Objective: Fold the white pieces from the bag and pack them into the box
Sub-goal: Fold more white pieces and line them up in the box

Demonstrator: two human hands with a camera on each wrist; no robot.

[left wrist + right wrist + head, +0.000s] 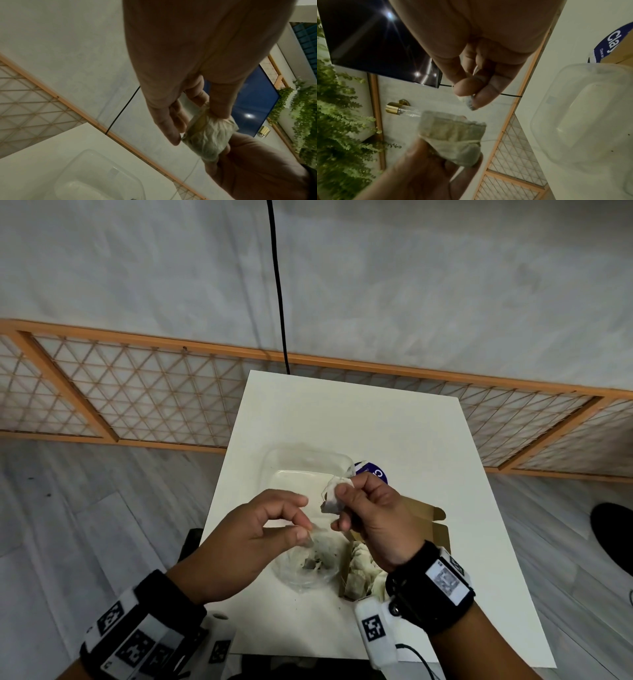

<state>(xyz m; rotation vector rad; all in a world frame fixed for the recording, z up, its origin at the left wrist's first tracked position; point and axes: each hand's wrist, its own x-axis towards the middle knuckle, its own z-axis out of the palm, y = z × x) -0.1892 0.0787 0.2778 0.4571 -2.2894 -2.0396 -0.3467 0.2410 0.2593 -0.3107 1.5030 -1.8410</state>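
Both hands are raised over the white table (342, 419). My left hand (303, 517) pinches a crumpled white tea-bag-like piece (311, 537) between thumb and fingers; it shows larger in the left wrist view (211, 139) and the right wrist view (452, 135). My right hand (346, 487) pinches a second small white piece with a grey edge (332, 496) between thumb and forefinger, mostly hidden in the right wrist view (468, 102). I cannot tell whether the two are joined. Below lie a clear plastic bag (308, 566) and an open cardboard box (440, 534) holding white pieces.
A clear plastic container (291, 460) stands mid-table beyond the hands, with a purple lid (375, 470) to its right. A black cable (279, 302) hangs at the table's far edge. A wooden lattice screen (137, 395) runs along the floor behind.
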